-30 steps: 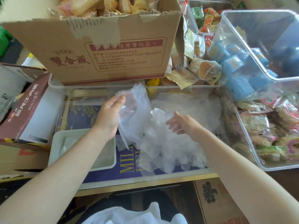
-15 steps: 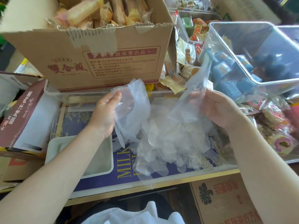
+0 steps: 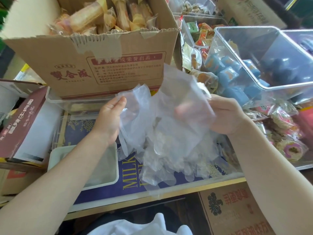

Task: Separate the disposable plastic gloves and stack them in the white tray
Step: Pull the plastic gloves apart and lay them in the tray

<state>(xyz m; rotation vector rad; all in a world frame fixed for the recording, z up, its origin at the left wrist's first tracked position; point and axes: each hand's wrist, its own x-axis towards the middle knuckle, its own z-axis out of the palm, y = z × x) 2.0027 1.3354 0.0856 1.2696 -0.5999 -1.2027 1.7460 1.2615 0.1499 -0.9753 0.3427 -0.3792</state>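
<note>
A loose heap of clear plastic gloves [image 3: 172,160] lies inside a shallow clear bin, right of the white tray [image 3: 108,181]. My left hand [image 3: 110,117] pinches one hanging glove [image 3: 135,119] by its cuff, above the tray's right end. My right hand [image 3: 227,116] grips a second glove [image 3: 183,92], raised and spread toward the middle. The two held gloves overlap in front of the cardboard box. The tray holds a thin layer of flattened gloves, partly hidden by my left forearm.
A cardboard box [image 3: 105,65] of wrapped snacks stands right behind the gloves. At the right, a clear bin [image 3: 264,89] holds blue packets above bagged round cakes [image 3: 286,133]. A maroon box [image 3: 22,122] lies left; a printed carton [image 3: 233,211] sits below the shelf edge.
My right hand picked a glove out of the heap, lifted it to the right, then swung it left toward the glove in my left hand. My left hand stayed nearly still.
</note>
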